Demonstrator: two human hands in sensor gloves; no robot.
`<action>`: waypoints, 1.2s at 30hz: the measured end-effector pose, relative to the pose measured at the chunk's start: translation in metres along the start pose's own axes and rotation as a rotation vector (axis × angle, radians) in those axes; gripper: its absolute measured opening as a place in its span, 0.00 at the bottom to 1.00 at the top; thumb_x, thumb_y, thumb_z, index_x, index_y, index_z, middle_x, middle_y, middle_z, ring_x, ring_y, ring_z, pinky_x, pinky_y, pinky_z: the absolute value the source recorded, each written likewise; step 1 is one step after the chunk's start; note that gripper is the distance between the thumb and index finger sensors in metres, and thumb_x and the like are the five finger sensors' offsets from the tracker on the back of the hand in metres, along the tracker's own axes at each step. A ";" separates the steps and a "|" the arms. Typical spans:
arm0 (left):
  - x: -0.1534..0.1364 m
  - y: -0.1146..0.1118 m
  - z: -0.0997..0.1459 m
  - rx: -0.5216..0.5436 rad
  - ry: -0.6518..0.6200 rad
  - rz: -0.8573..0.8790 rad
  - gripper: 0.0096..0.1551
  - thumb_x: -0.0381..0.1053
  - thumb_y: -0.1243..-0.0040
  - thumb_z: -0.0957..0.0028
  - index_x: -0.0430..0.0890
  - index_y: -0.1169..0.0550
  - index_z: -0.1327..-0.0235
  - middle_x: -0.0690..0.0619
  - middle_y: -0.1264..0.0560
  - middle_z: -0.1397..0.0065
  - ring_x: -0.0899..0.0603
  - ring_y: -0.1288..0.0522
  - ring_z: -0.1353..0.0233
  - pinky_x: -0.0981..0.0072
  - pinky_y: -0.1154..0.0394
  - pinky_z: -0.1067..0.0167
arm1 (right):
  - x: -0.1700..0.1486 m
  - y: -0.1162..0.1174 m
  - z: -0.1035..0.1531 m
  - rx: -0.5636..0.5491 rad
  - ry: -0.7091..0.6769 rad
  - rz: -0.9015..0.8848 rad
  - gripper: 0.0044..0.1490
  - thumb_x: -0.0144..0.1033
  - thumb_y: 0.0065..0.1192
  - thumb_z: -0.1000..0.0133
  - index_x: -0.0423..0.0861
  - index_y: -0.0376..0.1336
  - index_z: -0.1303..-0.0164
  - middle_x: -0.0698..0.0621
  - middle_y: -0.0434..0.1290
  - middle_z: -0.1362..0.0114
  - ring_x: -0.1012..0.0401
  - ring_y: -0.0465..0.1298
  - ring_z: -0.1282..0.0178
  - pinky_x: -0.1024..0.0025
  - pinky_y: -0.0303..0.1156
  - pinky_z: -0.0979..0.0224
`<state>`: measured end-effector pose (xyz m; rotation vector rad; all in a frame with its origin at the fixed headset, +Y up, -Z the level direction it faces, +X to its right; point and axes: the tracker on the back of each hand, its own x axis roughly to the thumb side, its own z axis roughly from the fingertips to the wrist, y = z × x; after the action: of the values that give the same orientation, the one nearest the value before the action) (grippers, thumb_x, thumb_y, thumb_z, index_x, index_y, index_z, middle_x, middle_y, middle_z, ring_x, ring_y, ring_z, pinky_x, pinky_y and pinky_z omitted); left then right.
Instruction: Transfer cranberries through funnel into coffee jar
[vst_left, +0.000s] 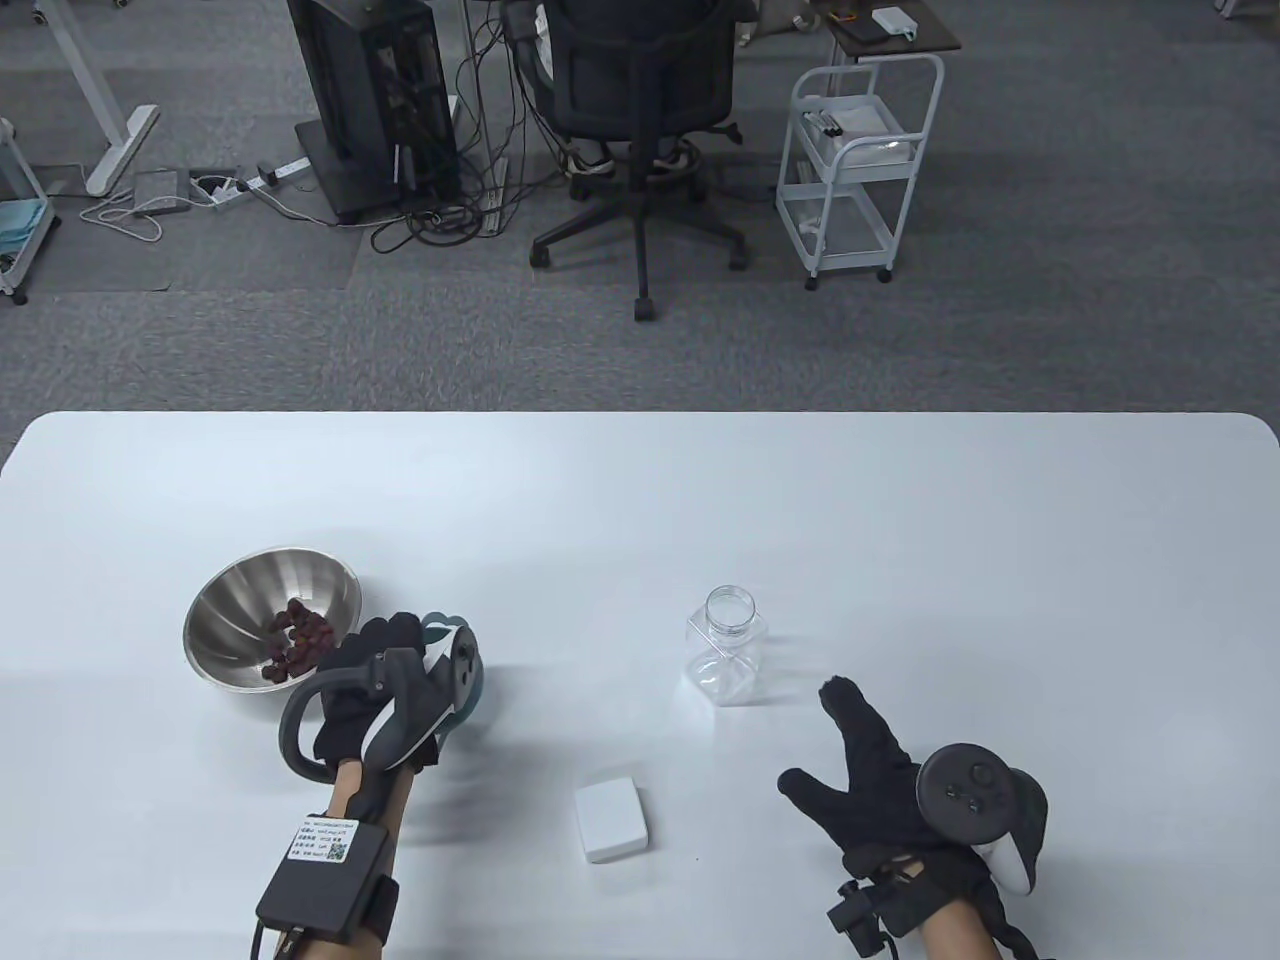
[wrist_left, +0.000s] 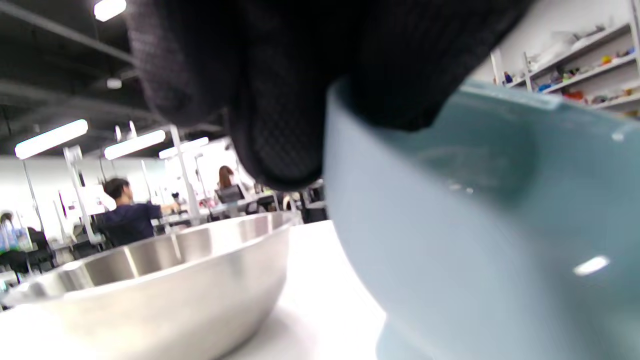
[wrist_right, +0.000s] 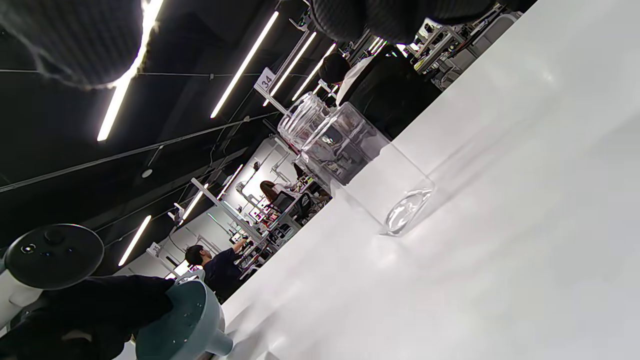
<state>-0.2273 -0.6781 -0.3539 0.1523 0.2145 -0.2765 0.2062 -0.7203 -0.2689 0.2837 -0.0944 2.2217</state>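
Note:
A steel bowl (vst_left: 250, 600) at the table's left holds dark red cranberries (vst_left: 297, 640). Just right of it my left hand (vst_left: 385, 655) grips the rim of a teal funnel (vst_left: 440, 628); the funnel fills the left wrist view (wrist_left: 475, 225), with the bowl (wrist_left: 165, 285) beside it, and it shows in the right wrist view (wrist_right: 187, 322). A clear, open, empty jar (vst_left: 728, 645) stands upright at centre right, also in the right wrist view (wrist_right: 350, 160). My right hand (vst_left: 845, 745) lies open and empty on the table, right of and nearer than the jar.
A small white flat box (vst_left: 612, 821) lies on the table between my hands, near the front. The white table's (vst_left: 900, 520) far edge borders carpet with an office chair (vst_left: 640, 120) and a white cart (vst_left: 855, 160).

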 end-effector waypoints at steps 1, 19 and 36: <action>-0.002 0.005 -0.002 -0.024 0.011 0.051 0.21 0.54 0.34 0.47 0.52 0.16 0.42 0.51 0.13 0.45 0.50 0.10 0.57 0.61 0.16 0.52 | -0.001 -0.001 0.000 -0.001 0.002 -0.010 0.64 0.66 0.68 0.52 0.39 0.43 0.22 0.38 0.55 0.17 0.39 0.60 0.19 0.45 0.60 0.25; 0.007 0.079 -0.022 -0.158 0.039 0.781 0.22 0.57 0.36 0.44 0.47 0.14 0.45 0.51 0.12 0.57 0.53 0.13 0.69 0.63 0.17 0.60 | -0.003 -0.004 0.001 -0.023 0.014 -0.045 0.64 0.66 0.68 0.52 0.39 0.43 0.22 0.38 0.55 0.17 0.40 0.60 0.20 0.45 0.60 0.25; 0.067 0.133 -0.033 -0.091 -0.032 0.823 0.22 0.58 0.38 0.42 0.48 0.15 0.45 0.53 0.13 0.60 0.55 0.14 0.71 0.65 0.16 0.61 | -0.004 -0.008 0.001 -0.045 0.014 -0.058 0.64 0.66 0.67 0.52 0.39 0.43 0.22 0.38 0.55 0.17 0.39 0.61 0.20 0.45 0.60 0.25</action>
<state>-0.1324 -0.5627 -0.3854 0.1349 0.1175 0.5483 0.2154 -0.7184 -0.2687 0.2430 -0.1273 2.1603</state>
